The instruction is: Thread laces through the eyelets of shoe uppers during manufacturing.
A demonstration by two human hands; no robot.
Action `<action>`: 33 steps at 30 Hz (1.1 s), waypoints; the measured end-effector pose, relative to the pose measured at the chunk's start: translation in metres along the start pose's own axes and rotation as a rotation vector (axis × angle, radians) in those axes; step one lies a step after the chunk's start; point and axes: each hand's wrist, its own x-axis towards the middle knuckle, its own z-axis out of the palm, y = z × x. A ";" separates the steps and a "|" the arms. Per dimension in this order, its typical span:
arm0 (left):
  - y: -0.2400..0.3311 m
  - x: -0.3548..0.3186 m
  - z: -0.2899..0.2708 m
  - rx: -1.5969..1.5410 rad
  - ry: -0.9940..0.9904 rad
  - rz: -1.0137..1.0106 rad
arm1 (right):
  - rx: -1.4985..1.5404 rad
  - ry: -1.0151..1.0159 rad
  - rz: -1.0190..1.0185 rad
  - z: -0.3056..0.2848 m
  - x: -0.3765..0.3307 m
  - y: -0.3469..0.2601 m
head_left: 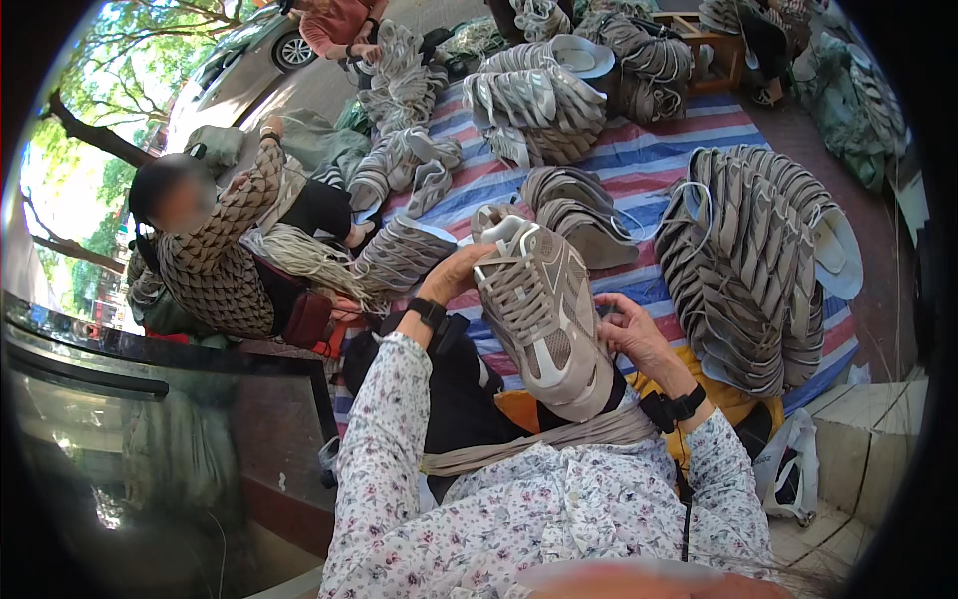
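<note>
A grey-beige shoe upper (555, 351) is propped over my lap, its toe toward me and flat laces crossing its front. My left hand (459, 274) is closed round its far left side by the collar, with the fingertips hidden behind it. Beside the shoe's right edge, my right hand (641, 337) has thumb and fingers pinched together; whatever is between them is too small to make out. A bundle of long beige shoelaces (539, 439) lies across my lap.
Stacked shoe uppers (743, 265) lie at right on a striped sheet (634, 150), with more piles (539, 105) beyond. A seated person (215, 250) at left has pale laces (309, 262) on their lap. A glass-topped case (160, 439) stands at my left, a plastic bag (793, 464) at right.
</note>
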 end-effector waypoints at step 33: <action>0.002 -0.237 0.133 0.501 0.646 0.489 | -0.696 0.223 -0.124 -0.028 0.144 -0.107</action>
